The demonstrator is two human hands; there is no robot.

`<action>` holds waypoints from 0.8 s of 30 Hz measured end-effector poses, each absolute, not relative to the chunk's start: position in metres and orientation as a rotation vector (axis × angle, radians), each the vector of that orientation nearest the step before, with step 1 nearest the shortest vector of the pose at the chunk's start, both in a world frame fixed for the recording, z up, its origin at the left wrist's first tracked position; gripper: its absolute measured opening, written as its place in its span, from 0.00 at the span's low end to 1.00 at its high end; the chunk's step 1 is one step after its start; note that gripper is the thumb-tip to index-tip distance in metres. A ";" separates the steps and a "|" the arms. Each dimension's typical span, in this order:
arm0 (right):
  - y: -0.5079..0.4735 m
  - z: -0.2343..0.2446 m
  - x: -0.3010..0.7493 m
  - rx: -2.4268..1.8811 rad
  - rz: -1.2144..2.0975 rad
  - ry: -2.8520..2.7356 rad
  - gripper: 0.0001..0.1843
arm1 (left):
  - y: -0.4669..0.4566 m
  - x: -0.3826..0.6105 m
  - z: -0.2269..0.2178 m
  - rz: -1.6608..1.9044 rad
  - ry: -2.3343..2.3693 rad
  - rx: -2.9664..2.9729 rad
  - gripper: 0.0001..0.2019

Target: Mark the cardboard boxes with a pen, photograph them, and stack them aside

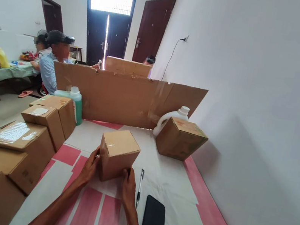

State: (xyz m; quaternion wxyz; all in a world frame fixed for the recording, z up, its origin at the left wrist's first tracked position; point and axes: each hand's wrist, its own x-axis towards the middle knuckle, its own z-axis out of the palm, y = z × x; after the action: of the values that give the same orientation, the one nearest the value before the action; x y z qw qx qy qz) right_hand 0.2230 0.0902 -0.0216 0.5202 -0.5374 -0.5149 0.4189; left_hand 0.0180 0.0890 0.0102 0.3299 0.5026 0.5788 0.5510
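Observation:
A small brown cardboard box (119,151) is between my two hands over the middle of the table, its closed top flaps facing up. My left hand (92,164) presses on its left side, with the fingertips partly hidden behind it. Against the lower right of the near side lies my right hand (128,185), fingers curled at the box's bottom edge. Whether the box rests on the cloth or is slightly raised, I cannot tell. Right of my right hand lie a pen (140,187) and a black phone (153,223).
Several cardboard boxes (38,143) line the left edge, with a green-liquid bottle (78,104) behind. An upright cardboard panel (123,98) crosses the back. At right, a larger box (181,139) stands before a white jug (162,124), near the wall. A person (49,68) sits beyond, left.

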 end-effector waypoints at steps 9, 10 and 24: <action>0.071 -0.010 0.235 -1.219 1.184 -1.299 0.32 | 0.010 0.024 0.050 1.380 1.615 1.452 0.31; 0.069 -0.009 0.234 -1.221 1.194 -1.285 0.31 | 0.010 0.021 0.052 1.376 1.641 1.359 0.32; 0.013 0.033 0.201 -1.094 1.258 -1.337 0.24 | 0.015 -0.043 0.033 1.443 1.624 0.874 0.26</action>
State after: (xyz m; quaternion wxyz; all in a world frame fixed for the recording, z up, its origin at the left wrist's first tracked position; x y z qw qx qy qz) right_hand 0.2011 0.0126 0.0330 0.4814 -0.4485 -0.5485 0.5161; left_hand -0.0431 0.0151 0.0335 0.3896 0.3439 0.6387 0.5675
